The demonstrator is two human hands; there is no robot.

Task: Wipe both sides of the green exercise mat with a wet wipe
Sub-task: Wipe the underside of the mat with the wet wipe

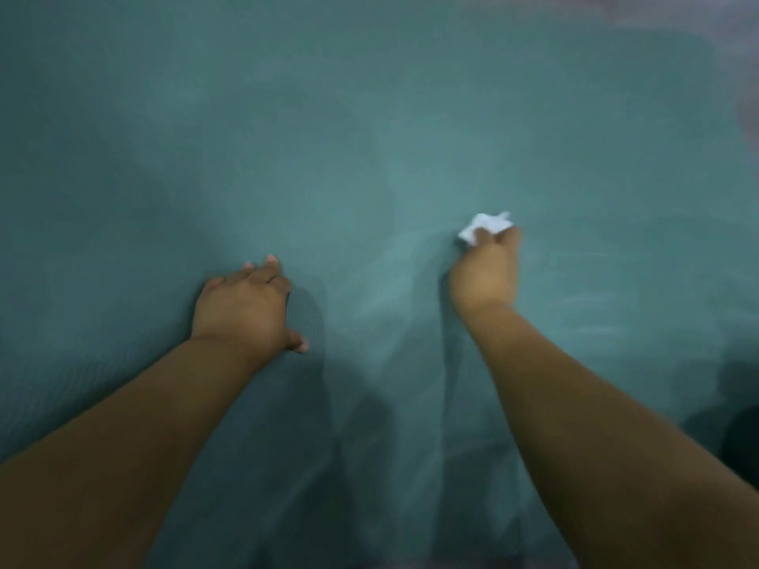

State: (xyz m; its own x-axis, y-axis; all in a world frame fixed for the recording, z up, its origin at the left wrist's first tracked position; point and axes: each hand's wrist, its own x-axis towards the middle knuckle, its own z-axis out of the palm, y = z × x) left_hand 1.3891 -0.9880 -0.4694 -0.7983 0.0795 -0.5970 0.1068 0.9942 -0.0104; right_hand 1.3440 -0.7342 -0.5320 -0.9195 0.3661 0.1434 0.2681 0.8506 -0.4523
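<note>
Green mat (328,117) lying flat, long axis unclear, right hand (484,273) gripping wipe (484,227)

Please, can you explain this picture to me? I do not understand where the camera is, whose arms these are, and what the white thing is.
There is no machine here. A person wears the camera on the head, so you look down along their own two arms. The green exercise mat fills nearly the whole picture. The left hand rests on the mat, holding nothing. The right hand grips a crumpled white wet wipe against the mat. The picture is somewhat blurred.
</note>
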